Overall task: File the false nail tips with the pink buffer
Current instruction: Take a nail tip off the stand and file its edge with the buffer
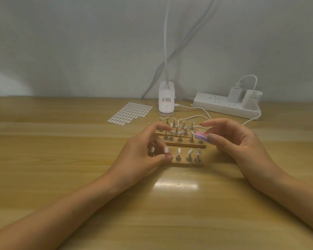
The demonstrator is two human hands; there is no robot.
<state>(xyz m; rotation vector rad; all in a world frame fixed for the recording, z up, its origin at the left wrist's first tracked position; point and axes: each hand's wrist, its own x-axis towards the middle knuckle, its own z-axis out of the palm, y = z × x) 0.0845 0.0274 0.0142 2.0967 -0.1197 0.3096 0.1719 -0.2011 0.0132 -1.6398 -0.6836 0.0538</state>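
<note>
Handling. The pink buffer (201, 137) is a short layered block, pink over lilac. We judge it light, foam-cored and slightly springy, with a gritty face that will not slip in a pinch. It is best held at one end, so the other end stays free to stroke.

The false nail tips (179, 151) are thin clear plastic. We judge them nearly weightless, a little flexible and easy to knock loose. Each sits on a small metal stand (178, 157), in rows on wooden strips (185, 145) that lie on the counter (170, 204). We expect that light strokes will do and that the stand or strip will need steadying.

Position.
- The right hand (237, 141) grasps the buffer at its near end. The thumb pad presses the side, and the other fingers (209, 123) arch above and behind.
- The buffer is held off the counter, over the right part of the middle rows. Its free end points left, just beside a tip in the second row. We cannot tell whether they touch.
- The left hand (145, 152) sits at the left end of the strips with its fingers curled. The forefinger reaches to a tip in the back rows, and the thumb tip is against the left end of the front strip. We cannot tell whether it actually grips anything.
- Two white ovals show by the left hand's curled fingers. They could be tips or fingernails.
</note>
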